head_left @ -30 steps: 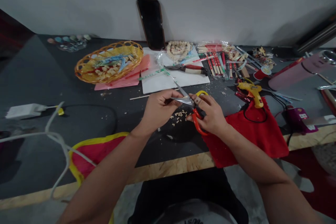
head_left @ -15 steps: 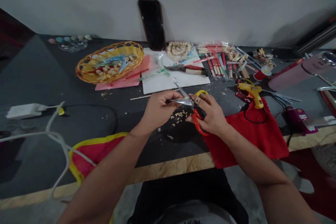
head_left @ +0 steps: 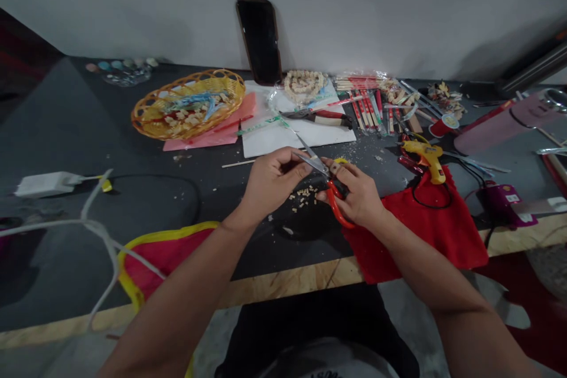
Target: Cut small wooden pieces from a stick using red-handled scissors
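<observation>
My right hand [head_left: 359,196] grips scissors [head_left: 331,189] with orange and yellow handles, blades pointing up and left over the dark table [head_left: 146,201]. My left hand [head_left: 270,180] is pinched closed at the blades, holding something too small to make out. Small pale cut pieces [head_left: 303,196] lie scattered on the table just below both hands.
A yellow woven basket [head_left: 155,115] with small pieces sits at the back left. Behind it stand a phone [head_left: 261,38], a white sheet [head_left: 274,136] with pliers [head_left: 319,117], and packed chopsticks [head_left: 365,103]. A yellow glue gun [head_left: 425,156] rests on red cloth [head_left: 425,230]. A white charger [head_left: 42,184] and cable lie left.
The scissor blades have closed together and the yellow handle has dropped behind my right fingers. Both hands stay in the same spot.
</observation>
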`<action>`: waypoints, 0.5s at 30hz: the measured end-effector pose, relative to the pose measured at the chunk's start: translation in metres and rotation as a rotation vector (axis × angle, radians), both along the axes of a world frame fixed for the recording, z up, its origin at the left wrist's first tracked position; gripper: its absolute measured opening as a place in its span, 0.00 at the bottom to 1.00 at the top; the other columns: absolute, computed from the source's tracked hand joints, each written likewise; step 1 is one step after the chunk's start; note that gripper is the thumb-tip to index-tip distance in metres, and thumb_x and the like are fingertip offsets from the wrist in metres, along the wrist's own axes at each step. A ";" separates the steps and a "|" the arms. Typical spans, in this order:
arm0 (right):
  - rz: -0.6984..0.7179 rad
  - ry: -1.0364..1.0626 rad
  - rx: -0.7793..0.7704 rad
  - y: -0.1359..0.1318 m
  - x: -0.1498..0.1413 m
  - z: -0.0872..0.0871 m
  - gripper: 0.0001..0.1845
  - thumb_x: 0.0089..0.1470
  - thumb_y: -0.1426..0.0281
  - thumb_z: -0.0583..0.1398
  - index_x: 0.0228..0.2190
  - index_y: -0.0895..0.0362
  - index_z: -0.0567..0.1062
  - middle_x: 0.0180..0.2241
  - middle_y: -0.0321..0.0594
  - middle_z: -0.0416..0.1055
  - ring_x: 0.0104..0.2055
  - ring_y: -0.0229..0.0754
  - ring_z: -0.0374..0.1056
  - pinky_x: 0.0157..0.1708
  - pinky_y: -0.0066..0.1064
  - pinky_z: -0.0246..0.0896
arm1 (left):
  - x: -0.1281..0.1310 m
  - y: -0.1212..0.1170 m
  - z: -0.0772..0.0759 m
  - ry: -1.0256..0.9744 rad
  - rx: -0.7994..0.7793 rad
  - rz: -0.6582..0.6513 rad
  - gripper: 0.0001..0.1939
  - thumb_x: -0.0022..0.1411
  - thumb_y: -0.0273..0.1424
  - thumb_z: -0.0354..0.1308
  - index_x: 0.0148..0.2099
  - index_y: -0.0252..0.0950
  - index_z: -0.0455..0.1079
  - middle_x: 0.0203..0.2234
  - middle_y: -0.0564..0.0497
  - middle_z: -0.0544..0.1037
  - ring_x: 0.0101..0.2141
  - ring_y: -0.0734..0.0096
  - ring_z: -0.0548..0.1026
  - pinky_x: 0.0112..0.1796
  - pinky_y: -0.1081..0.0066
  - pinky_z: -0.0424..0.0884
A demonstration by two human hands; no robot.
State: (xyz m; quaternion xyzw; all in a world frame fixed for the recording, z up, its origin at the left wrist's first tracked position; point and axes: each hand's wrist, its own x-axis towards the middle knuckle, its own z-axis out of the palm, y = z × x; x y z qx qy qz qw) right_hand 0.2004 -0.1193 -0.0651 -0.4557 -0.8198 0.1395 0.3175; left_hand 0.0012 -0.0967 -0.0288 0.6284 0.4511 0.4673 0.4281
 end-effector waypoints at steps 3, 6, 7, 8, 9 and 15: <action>-0.012 -0.006 -0.012 0.000 0.001 0.001 0.33 0.55 0.52 0.60 0.57 0.54 0.66 0.48 0.47 0.72 0.50 0.48 0.68 0.52 0.40 0.67 | 0.001 0.000 -0.001 0.032 0.023 0.024 0.05 0.55 0.31 0.62 0.34 0.35 0.76 0.29 0.49 0.81 0.30 0.69 0.77 0.33 0.72 0.72; -0.034 -0.034 0.014 0.000 0.001 0.003 0.34 0.53 0.50 0.61 0.57 0.53 0.67 0.47 0.47 0.70 0.52 0.50 0.66 0.53 0.44 0.65 | 0.001 0.000 -0.003 0.062 0.016 0.025 0.04 0.54 0.29 0.61 0.32 0.35 0.76 0.25 0.52 0.80 0.27 0.71 0.75 0.30 0.74 0.70; -0.035 -0.040 0.022 0.000 0.001 0.004 0.34 0.53 0.50 0.60 0.57 0.52 0.66 0.47 0.47 0.69 0.52 0.51 0.65 0.53 0.45 0.65 | 0.001 0.000 -0.003 0.066 0.011 0.018 0.04 0.54 0.29 0.61 0.31 0.35 0.76 0.24 0.52 0.79 0.25 0.72 0.74 0.29 0.74 0.69; -0.032 -0.046 0.026 0.000 0.001 0.005 0.34 0.53 0.50 0.60 0.57 0.52 0.66 0.47 0.47 0.69 0.52 0.51 0.65 0.53 0.46 0.65 | 0.001 0.001 -0.004 0.067 0.008 0.011 0.04 0.54 0.29 0.61 0.31 0.36 0.76 0.23 0.53 0.79 0.24 0.73 0.73 0.28 0.75 0.68; -0.025 -0.053 0.026 0.001 0.001 0.005 0.34 0.53 0.50 0.60 0.57 0.52 0.66 0.47 0.47 0.69 0.52 0.52 0.65 0.53 0.46 0.65 | 0.002 0.001 -0.004 0.067 0.005 0.007 0.04 0.53 0.29 0.61 0.31 0.36 0.77 0.22 0.53 0.78 0.24 0.73 0.72 0.26 0.75 0.67; -0.011 -0.062 0.046 0.000 0.000 0.004 0.35 0.53 0.51 0.61 0.58 0.55 0.66 0.46 0.49 0.68 0.51 0.52 0.64 0.54 0.47 0.64 | 0.001 -0.001 -0.003 0.057 0.006 -0.010 0.04 0.53 0.26 0.61 0.29 0.36 0.77 0.22 0.53 0.78 0.24 0.74 0.72 0.26 0.76 0.67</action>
